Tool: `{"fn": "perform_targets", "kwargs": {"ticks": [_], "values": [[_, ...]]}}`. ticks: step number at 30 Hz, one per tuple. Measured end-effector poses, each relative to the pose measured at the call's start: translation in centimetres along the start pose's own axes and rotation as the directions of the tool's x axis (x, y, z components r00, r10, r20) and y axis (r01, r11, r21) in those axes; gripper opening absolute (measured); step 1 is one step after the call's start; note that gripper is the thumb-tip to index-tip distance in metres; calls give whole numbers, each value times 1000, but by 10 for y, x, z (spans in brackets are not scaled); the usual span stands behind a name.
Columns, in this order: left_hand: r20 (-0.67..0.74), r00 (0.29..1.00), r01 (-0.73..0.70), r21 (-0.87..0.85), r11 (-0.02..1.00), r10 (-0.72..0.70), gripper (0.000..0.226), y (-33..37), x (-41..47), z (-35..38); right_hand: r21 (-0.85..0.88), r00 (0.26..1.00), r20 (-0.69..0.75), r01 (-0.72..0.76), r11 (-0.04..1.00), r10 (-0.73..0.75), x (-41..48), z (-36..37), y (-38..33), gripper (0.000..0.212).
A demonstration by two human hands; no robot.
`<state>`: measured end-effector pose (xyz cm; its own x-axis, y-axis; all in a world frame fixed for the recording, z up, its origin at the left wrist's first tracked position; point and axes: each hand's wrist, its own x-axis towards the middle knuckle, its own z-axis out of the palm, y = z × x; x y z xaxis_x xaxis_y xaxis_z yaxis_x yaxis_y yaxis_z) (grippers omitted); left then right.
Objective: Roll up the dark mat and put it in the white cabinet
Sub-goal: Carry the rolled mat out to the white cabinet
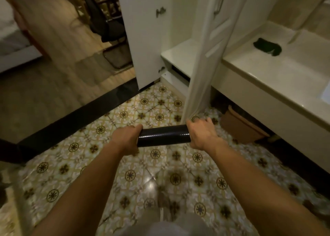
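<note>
Underfoot, the patterned tile floor (135, 175) is filling most of my view, with a black threshold strip (80, 118) running from nine o'clock up toward the cabinet's foot and wood flooring lying beyond it. At twelve o'clock the white cabinet (146, 39) is standing with both doors open; the right door (205, 60) is swinging out toward me, edge-on, and a pale shelf (180, 53) is showing low inside. At two o'clock a white counter (267, 71) is stretching away, carrying a dark green thing (267, 46) that I am taking for a cloth, though the blur leaves me unsure. Under that counter a brown container (239, 127) is sitting on the floor. At eleven o'clock a black office chair (105, 23) is resting on the wood. At centre I am carrying the dark mat (164, 135), rolled into a tight glossy tube and lying level above the tiles, short of the cabinet. My left hand (127, 139) is wrapping closed around its left end, and my right hand (201, 134) is clasping the right end, just beside the door's lower corner.
</note>
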<state>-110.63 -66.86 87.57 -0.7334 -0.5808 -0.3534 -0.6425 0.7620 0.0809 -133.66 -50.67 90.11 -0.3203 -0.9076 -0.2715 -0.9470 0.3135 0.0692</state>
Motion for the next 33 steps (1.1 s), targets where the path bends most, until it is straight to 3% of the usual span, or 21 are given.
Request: {"fn": "perform_targets", "kwargs": {"ticks": [10, 23, 28, 33], "values": [[-56, 996, 67, -11, 998, -68, 56, -79, 110, -55, -11, 993, -19, 113, 994, -113, 168, -43, 9, 57], [-63, 994, 89, 53, 995, -85, 60, -159, 294, -166, 70, 993, 11, 112, 991, -113, 392, -114, 47, 53], [-41, 999, 16, -83, 996, -20, 64, -193, 355, -199, 248, 994, 51, 83, 965, -98, 454, -141, 67, 60], [63, 981, -152, -339, 928, 184, 88, -221, 407, -248, 455, 997, 47, 40, 890, -69, 498, -157, 96, 58]]}}
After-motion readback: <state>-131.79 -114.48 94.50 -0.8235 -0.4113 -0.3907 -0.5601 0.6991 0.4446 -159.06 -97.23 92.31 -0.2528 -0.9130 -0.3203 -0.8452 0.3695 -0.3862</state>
